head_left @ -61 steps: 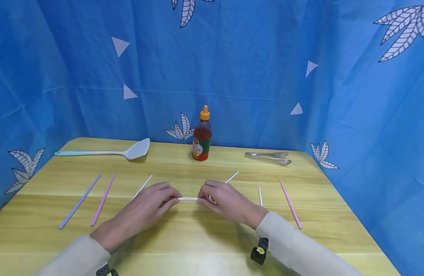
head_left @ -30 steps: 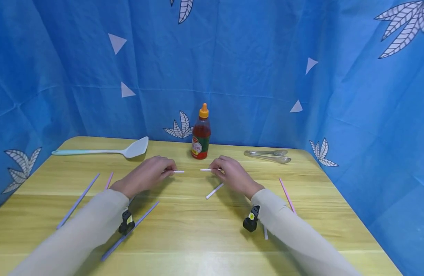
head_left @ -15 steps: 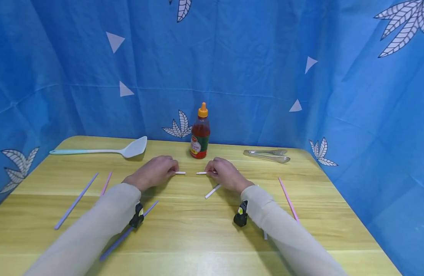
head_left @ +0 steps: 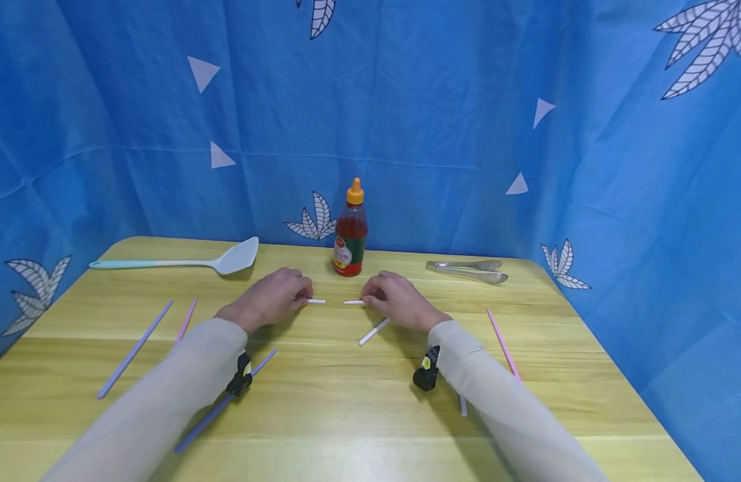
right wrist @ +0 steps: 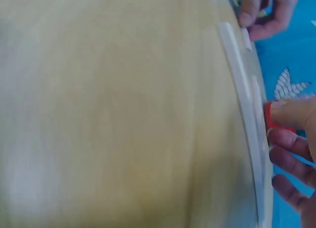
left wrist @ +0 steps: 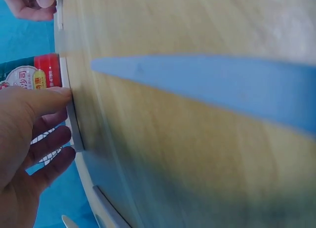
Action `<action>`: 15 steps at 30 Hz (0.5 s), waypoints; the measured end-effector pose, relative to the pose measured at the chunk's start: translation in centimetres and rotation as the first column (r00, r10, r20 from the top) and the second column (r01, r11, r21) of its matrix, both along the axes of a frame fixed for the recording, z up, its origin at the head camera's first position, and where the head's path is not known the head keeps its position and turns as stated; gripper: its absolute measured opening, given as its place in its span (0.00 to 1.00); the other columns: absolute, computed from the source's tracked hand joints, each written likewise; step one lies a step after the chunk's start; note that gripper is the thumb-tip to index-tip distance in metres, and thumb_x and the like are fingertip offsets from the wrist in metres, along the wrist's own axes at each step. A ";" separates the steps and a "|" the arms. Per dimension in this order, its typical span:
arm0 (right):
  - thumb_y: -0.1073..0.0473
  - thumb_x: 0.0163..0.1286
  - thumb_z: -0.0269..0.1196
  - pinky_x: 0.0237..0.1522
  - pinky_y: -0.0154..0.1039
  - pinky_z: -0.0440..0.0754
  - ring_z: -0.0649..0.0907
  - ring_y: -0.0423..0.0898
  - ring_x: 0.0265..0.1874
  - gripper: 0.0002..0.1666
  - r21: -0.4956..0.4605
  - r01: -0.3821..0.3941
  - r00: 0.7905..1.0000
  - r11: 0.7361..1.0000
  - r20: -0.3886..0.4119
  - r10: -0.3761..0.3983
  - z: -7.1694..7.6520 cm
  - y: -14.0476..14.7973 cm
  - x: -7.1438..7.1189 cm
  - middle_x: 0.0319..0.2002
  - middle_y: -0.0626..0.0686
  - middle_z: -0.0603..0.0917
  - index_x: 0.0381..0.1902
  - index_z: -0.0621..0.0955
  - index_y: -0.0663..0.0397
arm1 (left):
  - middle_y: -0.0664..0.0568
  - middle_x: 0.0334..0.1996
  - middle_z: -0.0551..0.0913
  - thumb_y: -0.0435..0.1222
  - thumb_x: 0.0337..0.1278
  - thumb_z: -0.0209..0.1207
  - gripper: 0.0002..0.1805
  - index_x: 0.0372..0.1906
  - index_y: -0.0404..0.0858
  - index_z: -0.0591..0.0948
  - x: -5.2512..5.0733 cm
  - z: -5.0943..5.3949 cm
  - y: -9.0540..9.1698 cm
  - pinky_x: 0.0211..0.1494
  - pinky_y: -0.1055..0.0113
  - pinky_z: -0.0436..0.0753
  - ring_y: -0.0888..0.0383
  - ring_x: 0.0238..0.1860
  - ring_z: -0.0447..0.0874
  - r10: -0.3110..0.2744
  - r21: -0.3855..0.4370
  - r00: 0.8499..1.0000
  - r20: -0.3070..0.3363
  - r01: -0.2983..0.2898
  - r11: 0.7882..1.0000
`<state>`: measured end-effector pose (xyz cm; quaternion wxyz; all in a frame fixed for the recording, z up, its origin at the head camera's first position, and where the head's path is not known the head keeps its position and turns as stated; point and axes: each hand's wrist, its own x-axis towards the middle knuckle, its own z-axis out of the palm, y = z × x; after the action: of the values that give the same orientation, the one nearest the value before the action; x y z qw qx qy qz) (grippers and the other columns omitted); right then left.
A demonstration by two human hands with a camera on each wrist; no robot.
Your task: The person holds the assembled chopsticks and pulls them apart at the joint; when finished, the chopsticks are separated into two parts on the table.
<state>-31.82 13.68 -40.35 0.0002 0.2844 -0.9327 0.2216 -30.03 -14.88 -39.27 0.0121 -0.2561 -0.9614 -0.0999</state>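
Observation:
In the head view my left hand (head_left: 278, 296) pinches a short-looking white straw (head_left: 316, 301), low at the tabletop in front of the sauce bottle (head_left: 350, 237). Facing it, my right hand (head_left: 400, 300) pinches another white straw (head_left: 353, 302). The two straw ends point at each other with a gap between them. In the left wrist view, the thumb (left wrist: 54, 97) presses the straw (left wrist: 74, 122) from one side while the fingers lie behind it. The right wrist view shows the right thumb (right wrist: 291, 112) beside its straw (right wrist: 258, 107); the exact contact is unclear.
Another white straw (head_left: 373, 333) lies below the right hand. Purple straws (head_left: 135, 349) and a pink straw (head_left: 187, 319) lie left, a pink straw (head_left: 503, 341) right. A spatula (head_left: 236, 258) and tongs (head_left: 468, 272) lie at the back.
Two seconds ago both hands held one white line together nearer the table's middle. They have since moved back toward the bottle and apart. Over the last half second they barely shift.

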 end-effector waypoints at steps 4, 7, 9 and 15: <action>0.55 0.82 0.67 0.59 0.50 0.85 0.85 0.48 0.50 0.10 -0.024 0.009 1.000 1.000 0.013 -0.008 0.6 1.9 -0.1 0.46 0.50 0.88 0.52 0.90 0.52 | 0.49 0.46 0.88 0.35 0.75 0.68 0.06 0.50 0.40 0.90 0.3 0.4 0.7 0.64 0.50 0.85 0.50 0.51 0.84 0.009 0.016 1.000 0.012 -0.010 1.000; 0.55 0.82 0.66 0.62 0.53 0.84 0.86 0.51 0.54 0.11 -0.022 -0.010 1.000 1.000 -0.001 0.010 0.9 3.6 0.1 0.48 0.51 0.89 0.52 0.90 0.52 | 0.50 0.47 0.88 0.36 0.77 0.66 0.06 0.50 0.40 0.89 0.9 0.7 1.6 0.65 0.50 0.84 0.49 0.54 0.84 0.002 0.050 0.999 0.035 -0.003 0.999; 0.56 0.82 0.66 0.63 0.54 0.84 0.86 0.53 0.56 0.11 -0.019 -0.027 1.000 0.999 -0.008 0.027 1.1 4.7 0.3 0.50 0.52 0.89 0.53 0.90 0.52 | 0.50 0.47 0.88 0.37 0.77 0.66 0.06 0.50 0.41 0.89 1.4 0.8 2.4 0.65 0.50 0.85 0.50 0.55 0.85 -0.010 0.068 0.999 0.038 0.007 0.998; 0.58 0.81 0.66 0.60 0.54 0.83 0.85 0.53 0.54 0.11 0.034 -0.104 0.994 0.994 -0.007 0.104 0.9 7.2 0.6 0.53 0.53 0.89 0.55 0.91 0.51 | 0.52 0.48 0.88 0.40 0.76 0.68 0.09 0.52 0.41 0.89 3.0 1.2 5.1 0.66 0.52 0.85 0.52 0.54 0.85 -0.046 0.095 0.997 0.062 0.040 0.995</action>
<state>-31.19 20.89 -39.44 -0.0119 0.3337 -0.9202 0.2042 -27.00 -9.73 -38.11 -0.0090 -0.2724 -0.9499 -0.1531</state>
